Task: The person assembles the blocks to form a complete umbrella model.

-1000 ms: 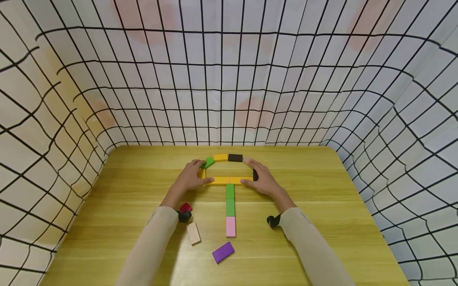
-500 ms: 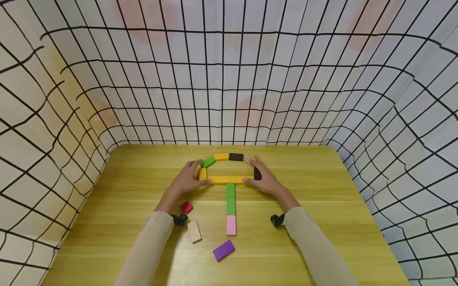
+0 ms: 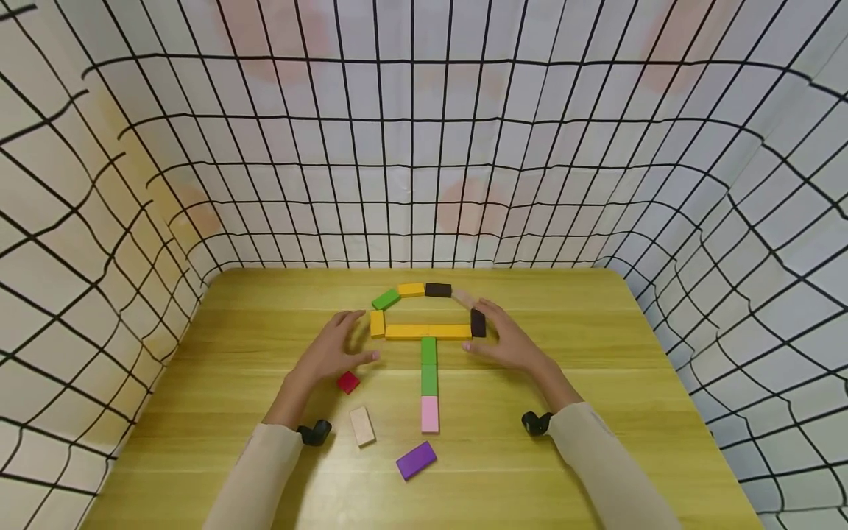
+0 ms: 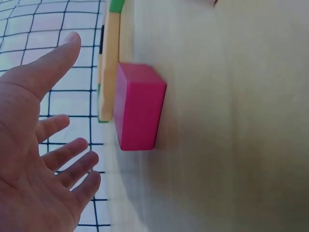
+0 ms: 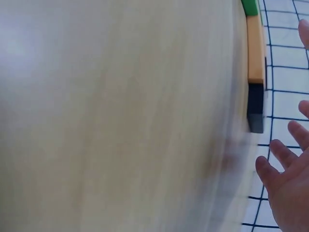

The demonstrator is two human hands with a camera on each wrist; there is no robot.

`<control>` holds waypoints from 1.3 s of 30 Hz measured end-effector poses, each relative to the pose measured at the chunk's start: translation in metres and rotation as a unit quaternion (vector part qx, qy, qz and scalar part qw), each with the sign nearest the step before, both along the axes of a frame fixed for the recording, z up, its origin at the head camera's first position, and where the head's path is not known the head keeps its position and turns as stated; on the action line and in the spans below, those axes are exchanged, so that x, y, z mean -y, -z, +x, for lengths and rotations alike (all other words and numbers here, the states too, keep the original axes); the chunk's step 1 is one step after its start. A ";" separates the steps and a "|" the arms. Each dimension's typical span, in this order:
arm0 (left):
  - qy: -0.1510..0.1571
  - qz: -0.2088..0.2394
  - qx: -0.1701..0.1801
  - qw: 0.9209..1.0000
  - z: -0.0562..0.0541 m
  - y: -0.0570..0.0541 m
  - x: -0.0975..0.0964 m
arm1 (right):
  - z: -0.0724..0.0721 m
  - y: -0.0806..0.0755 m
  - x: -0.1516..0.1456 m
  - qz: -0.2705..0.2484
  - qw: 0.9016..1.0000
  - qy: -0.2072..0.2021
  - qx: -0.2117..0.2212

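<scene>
Rectangular blocks form an umbrella-like outline on the table. Two yellow blocks (image 3: 407, 333) make its straight bar, and a column of two green blocks (image 3: 429, 366) and a pink block (image 3: 430, 414) runs down from it. Above the bar curve a yellow block (image 3: 377, 324), a green block (image 3: 386, 299), another yellow, a black block (image 3: 439, 290), a pale block (image 3: 464, 297) and an upright black block (image 3: 478, 324). My left hand (image 3: 331, 350), fingers spread, hovers left of the outline, near a red block (image 4: 140, 108). My right hand (image 3: 509, 342), holding nothing, is beside the right black block.
A pale wooden block (image 3: 361, 427) and a purple block (image 3: 416, 461) lie loose toward the front of the table (image 3: 563, 486). Black wire mesh (image 3: 424, 162) stands along the back and both sides.
Both hands have drawn away from the outline, the left going left and toward the front, the right going right. The blocks keep their arrangement.
</scene>
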State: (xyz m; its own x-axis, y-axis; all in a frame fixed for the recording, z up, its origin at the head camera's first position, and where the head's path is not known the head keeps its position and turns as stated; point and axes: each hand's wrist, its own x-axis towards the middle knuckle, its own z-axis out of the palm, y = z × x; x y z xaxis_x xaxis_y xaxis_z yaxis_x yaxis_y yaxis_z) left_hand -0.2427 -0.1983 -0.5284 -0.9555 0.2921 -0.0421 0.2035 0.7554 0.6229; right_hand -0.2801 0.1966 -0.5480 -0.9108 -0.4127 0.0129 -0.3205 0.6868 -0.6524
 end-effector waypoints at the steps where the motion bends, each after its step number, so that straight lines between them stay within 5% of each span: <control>1: 0.001 0.001 -0.006 1.000 0.003 0.000 0.000 | 0.002 -0.001 0.000 0.004 1.000 -0.002 -0.002; 14: 0.009 0.025 -0.055 0.998 0.050 0.000 -0.014 | 0.053 -0.009 0.021 0.021 0.999 -0.043 -0.021; 21: 0.006 0.026 -0.049 0.998 0.070 0.003 -0.025 | 0.071 -0.003 0.040 0.034 0.996 -0.071 -0.029; 31: 0.088 0.059 -0.027 0.994 0.084 0.000 -0.045 | 0.074 0.002 0.059 0.065 0.994 -0.087 -0.012; 39: 0.170 0.042 -0.031 0.984 0.102 0.004 -0.065 | 0.076 0.010 0.062 0.079 0.991 -0.111 -0.005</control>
State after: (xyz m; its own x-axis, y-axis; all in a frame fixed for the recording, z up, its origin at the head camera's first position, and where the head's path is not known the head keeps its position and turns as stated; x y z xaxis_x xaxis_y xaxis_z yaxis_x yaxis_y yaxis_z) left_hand -0.1409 -0.1337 -0.5322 -0.8018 0.5954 0.0513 0.4750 0.5828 0.6593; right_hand -0.2041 0.1346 -0.5577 -0.7980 -0.5999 -0.0585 -0.4809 0.6922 -0.5382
